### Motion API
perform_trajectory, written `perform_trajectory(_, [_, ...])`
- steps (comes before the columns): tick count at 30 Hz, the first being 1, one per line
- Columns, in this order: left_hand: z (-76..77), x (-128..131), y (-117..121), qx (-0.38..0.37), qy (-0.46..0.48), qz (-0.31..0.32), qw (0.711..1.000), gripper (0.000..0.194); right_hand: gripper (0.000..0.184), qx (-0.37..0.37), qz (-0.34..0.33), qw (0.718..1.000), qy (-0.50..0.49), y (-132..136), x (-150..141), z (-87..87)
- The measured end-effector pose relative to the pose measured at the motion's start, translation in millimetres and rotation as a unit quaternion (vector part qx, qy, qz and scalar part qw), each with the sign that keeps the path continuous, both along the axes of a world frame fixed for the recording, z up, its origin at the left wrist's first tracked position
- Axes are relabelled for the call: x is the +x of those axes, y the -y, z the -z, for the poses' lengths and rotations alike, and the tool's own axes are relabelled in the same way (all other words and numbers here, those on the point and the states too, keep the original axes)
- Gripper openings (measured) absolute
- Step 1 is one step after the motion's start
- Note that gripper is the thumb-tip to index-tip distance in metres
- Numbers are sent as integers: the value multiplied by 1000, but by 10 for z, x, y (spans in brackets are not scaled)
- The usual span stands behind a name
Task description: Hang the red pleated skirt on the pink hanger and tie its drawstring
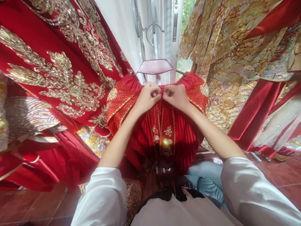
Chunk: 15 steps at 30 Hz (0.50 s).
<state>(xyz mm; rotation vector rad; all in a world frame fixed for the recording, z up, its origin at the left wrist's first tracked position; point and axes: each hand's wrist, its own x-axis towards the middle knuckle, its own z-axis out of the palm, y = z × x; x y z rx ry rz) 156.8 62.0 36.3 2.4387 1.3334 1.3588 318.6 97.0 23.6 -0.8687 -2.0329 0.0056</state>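
Note:
A red pleated skirt (185,135) with gold beading and a gathered waistband hangs in front of me. It is on a metal clothes hanger (154,59) with a pale pink centre panel. At the middle of the waistband, my left hand (150,94) pinches the red fabric with thumb and fingers. Close beside it, my right hand (174,94) pinches the same waistband from the other side. A narrow gap separates the two hands. Whatever lies inside the fingertips besides cloth is hidden.
Red garments with gold embroidery (63,72) hang on the left. Gold sequined garments (218,62) hang on the right, with red satin strips (258,106). Behind the hanger is a door edge with a lock plate (174,28). Reddish floor tiles (35,204) lie below.

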Motion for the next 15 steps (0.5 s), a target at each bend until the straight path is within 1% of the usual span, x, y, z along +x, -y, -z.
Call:
perform_trajectory(3, [16,-71,130,39,-8,-88,995,10,11,-5,84,996,-6,45,115,-11])
perform_trajectory(5, [18,-116,212,57,-16,-135,989,13,10,-18,104,994,-15,72,199,-21])
perform_trajectory(6, [21,-126,239,60,-12,-142,988,14,10,-22,100,994,-21,83,229,-29])
perform_trajectory(8, [32,-112,258,51,24,-125,991,16,9,-30,78,995,-50,100,253,-53])
perform_trajectory(9, [38,-89,250,37,62,-104,992,16,9,-44,59,994,-77,106,247,-67])
perform_trajectory(11, [52,-32,208,-13,157,-47,986,15,8,-104,1,983,-149,112,211,-94])
perform_trajectory(13, [64,16,147,-62,244,6,968,14,7,-194,-69,951,-232,114,160,-113])
perform_trajectory(15, [74,32,87,-89,296,43,950,15,7,-274,-131,905,-299,116,114,-123])
